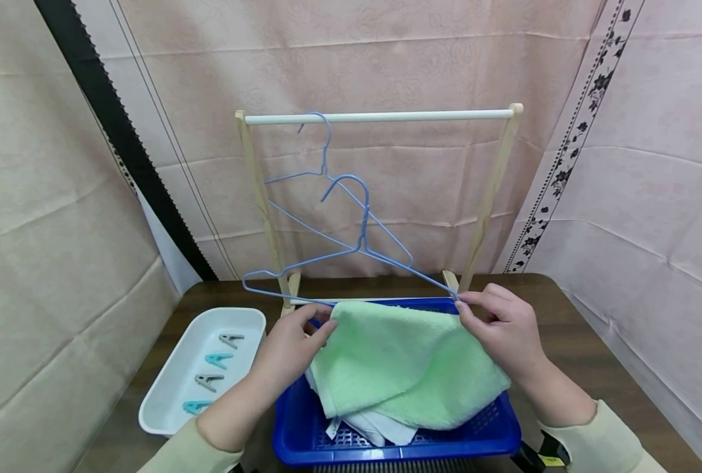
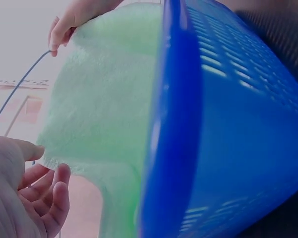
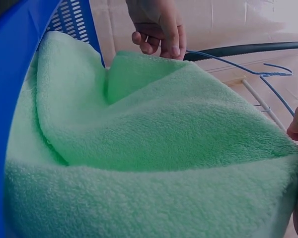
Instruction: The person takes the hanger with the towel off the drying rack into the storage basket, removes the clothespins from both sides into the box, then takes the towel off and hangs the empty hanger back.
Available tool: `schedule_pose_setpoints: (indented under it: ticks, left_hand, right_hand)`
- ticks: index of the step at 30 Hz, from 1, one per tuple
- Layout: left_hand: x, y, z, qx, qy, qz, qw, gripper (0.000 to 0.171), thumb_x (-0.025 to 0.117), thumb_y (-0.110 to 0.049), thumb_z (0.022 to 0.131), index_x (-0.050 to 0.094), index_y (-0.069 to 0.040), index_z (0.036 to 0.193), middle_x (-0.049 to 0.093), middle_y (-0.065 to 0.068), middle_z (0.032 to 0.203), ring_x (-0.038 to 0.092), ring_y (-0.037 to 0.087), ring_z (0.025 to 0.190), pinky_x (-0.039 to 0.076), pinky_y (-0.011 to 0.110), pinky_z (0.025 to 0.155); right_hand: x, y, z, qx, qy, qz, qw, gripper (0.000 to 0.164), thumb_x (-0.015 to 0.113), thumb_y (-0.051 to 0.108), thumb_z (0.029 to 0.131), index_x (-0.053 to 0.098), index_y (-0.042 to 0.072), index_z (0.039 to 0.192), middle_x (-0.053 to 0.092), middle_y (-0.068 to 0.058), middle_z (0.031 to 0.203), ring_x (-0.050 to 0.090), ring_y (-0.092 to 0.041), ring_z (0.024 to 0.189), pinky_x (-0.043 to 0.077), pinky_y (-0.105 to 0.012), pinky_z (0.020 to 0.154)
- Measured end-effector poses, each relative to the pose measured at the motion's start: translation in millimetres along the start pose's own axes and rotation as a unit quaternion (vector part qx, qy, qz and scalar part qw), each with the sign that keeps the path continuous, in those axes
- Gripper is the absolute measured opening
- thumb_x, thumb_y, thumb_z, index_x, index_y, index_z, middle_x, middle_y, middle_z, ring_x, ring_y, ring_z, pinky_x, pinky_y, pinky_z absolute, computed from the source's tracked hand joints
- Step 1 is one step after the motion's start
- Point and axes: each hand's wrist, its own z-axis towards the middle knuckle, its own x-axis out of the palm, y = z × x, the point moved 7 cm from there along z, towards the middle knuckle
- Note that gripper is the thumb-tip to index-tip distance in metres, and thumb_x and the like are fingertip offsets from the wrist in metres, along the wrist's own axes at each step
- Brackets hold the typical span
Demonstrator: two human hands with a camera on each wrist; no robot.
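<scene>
A light green towel (image 1: pixel 398 361) hangs along the lower bar of a blue clothes hanger (image 1: pixel 364 217), its lower part resting in a blue basket (image 1: pixel 398 453). My left hand (image 1: pixel 294 341) pinches the towel's upper left edge between thumb and fingers, just under the bar. At the hanger's right corner, my right hand (image 1: pixel 504 332) pinches the hanger end beside the towel's upper right corner. The right wrist view shows the towel (image 3: pixel 154 129) stretched between both hands, with the left hand (image 3: pixel 159 25) at its far edge. White cloth (image 1: pixel 380 426) lies beneath the towel in the basket.
A white tray (image 1: pixel 173 368) on the left holds several grey and teal clothespins (image 1: pixel 217 360). Behind the basket stands a small rack with a white rail (image 1: pixel 410 117); a second blue hanger (image 1: pixel 326 144) hangs from it. Curtains surround the brown table (image 1: pixel 569 341).
</scene>
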Motion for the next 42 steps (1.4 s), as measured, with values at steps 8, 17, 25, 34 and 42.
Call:
schedule_pose_setpoints:
  ticks: [8,17,25,34,42]
  left_hand:
    - [5.1,1.0,1.1,-0.002,0.004,0.004,1.0,0.015,0.066,-0.033,0.096,0.071,-0.024,0.106,0.065,-0.008,0.079,0.062,0.012,0.068,0.049,0.032,0.057]
    - [5.0,5.6,-2.5,0.008,-0.002,0.09,0.9959,0.01,0.068,-0.032,0.094,0.073,-0.026,0.101,0.068,-0.012,0.096,0.055,0.007,0.068,0.048,0.029,0.06]
    - [3.1,10.9,-4.6,0.0,-0.005,0.132,0.9913,0.009,0.068,-0.029,0.094,0.073,-0.023,0.099,0.065,-0.011,0.085,0.051,0.008,0.061,0.044,0.028,0.053]
    - [3.3,17.5,-3.7,-0.018,-0.003,0.141,0.9898,0.011,0.068,-0.028,0.093,0.074,-0.021,0.1,0.07,-0.006,0.092,0.053,0.009,0.062,0.044,0.027,0.053]
    - [3.2,20.1,-4.5,-0.021,0.006,0.139,0.99,0.011,0.068,-0.027,0.094,0.073,-0.02,0.1,0.069,-0.006,0.092,0.052,0.01,0.061,0.043,0.029,0.053]
  right_hand:
    - [2.1,-1.3,-0.3,-0.005,-0.003,0.006,1.0,0.021,0.078,-0.009,0.071,0.078,0.005,0.086,0.045,0.007,0.063,0.032,0.001,0.055,0.027,-0.015,0.048]
    - [5.6,-2.2,0.1,0.005,0.005,0.002,1.0,0.019,0.079,-0.007,0.072,0.078,0.006,0.086,0.044,0.006,0.062,0.032,0.001,0.055,0.028,-0.015,0.049]
    - [7.5,-2.1,0.8,-0.005,0.0,0.0,1.0,0.02,0.08,-0.007,0.071,0.078,0.007,0.086,0.043,0.007,0.062,0.032,0.002,0.055,0.027,-0.015,0.049]
    - [6.9,-5.7,-1.0,0.007,0.002,-0.017,1.0,0.022,0.079,-0.008,0.071,0.079,0.008,0.087,0.042,0.007,0.061,0.031,0.001,0.054,0.027,-0.016,0.048]
    - [3.7,-6.5,-1.0,0.012,0.002,-0.032,0.999,0.021,0.08,-0.006,0.073,0.078,0.009,0.087,0.044,0.01,0.064,0.033,0.0,0.055,0.028,-0.015,0.049]
